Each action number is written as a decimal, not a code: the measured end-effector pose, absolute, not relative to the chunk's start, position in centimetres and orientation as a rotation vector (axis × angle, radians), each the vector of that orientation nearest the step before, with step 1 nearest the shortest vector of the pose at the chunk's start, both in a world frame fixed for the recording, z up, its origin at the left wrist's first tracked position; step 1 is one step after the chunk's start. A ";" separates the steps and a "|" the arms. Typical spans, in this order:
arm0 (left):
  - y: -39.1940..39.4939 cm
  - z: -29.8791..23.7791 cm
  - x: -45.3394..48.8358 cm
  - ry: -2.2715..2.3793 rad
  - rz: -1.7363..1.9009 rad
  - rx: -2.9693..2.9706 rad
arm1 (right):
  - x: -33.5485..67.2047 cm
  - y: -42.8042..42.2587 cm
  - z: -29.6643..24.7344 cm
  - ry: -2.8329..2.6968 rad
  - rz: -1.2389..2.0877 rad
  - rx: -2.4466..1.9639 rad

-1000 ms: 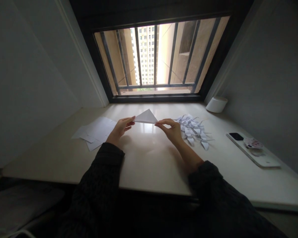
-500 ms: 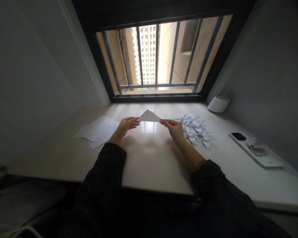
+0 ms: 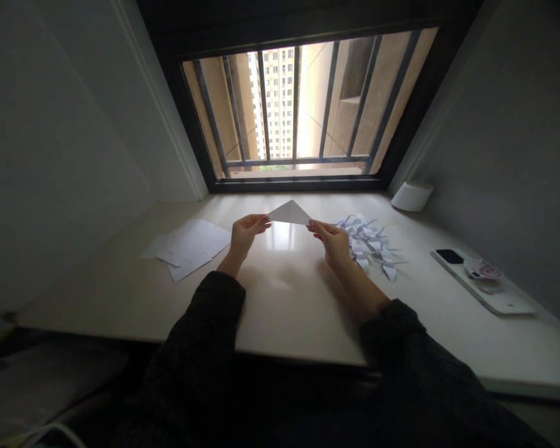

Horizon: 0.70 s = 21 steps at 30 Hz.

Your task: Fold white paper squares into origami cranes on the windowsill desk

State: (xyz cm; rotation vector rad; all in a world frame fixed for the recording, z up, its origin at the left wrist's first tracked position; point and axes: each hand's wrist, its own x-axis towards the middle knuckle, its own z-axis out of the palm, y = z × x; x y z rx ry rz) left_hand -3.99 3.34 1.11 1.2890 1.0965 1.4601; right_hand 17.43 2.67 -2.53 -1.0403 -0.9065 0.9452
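The left hand and the right hand are each pinching, with fingers closed, 1 base corner of the folded paper triangle, which is hanging just above the table, between the loose sheets at left and the pile of folded paper pieces at right.

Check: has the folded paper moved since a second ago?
Yes, slightly: the paper shifted right toward the crane pile and nearer the window frame.
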 end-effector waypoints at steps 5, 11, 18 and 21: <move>3.5 1.0 -3.9 1.090 1.476 1.200 | 17.3 2.2 -2.2 -0.966 0.897 -1.045; 3.5 0.9 -3.9 1.107 1.483 1.079 | 17.1 2.3 -2.5 -0.970 0.923 -1.070; 3.5 0.9 -3.5 1.063 1.462 1.045 | 17.0 3.1 -3.0 -0.841 0.980 -1.016; 3.5 0.6 -3.2 1.044 1.556 1.089 | 16.8 3.0 -3.0 -0.787 0.982 -0.995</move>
